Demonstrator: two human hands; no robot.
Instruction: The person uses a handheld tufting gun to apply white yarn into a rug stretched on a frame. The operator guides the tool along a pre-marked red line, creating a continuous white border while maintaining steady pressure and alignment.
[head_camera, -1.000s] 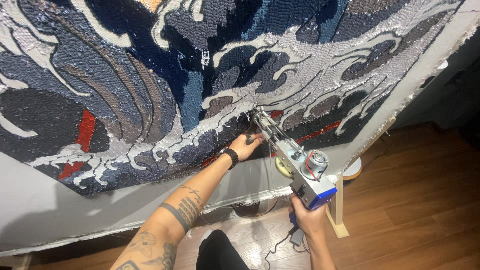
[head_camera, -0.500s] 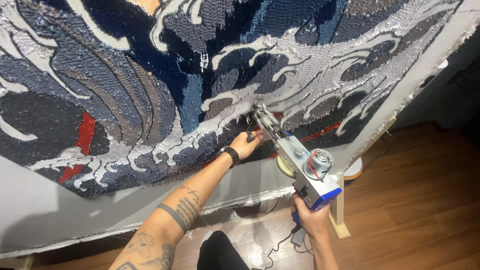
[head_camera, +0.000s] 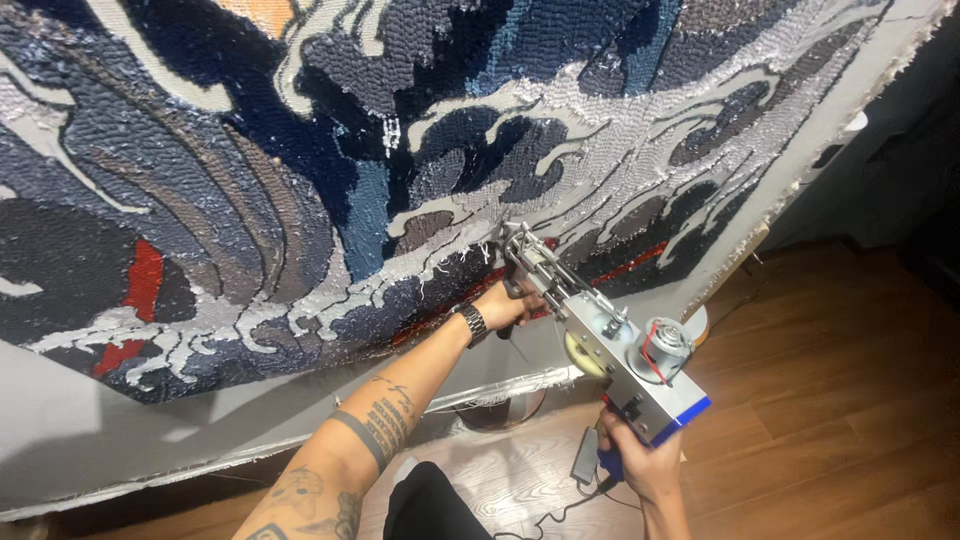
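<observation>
A large tufted rug (head_camera: 300, 180) with blue, grey, white and red wave shapes hangs stretched on a frame in front of me. My right hand (head_camera: 645, 465) grips the blue rear handle of a metal tufting gun (head_camera: 600, 335), its needle tip pressed into the cloth near a white wave edge. My left hand (head_camera: 510, 303), with a dark wristband, holds the gun's front grip close to the cloth. Loose white yarn ends hang beside the needle.
Bare grey backing cloth (head_camera: 130, 420) runs below the tufted area. A wooden floor (head_camera: 830, 400) lies to the right and below. A power cord with a small box (head_camera: 585, 455) dangles under the gun. The frame's wooden leg stands behind the gun.
The gun's tip and my left hand have crept slightly up and left along the white wave edge. Both hands keep their grip.
</observation>
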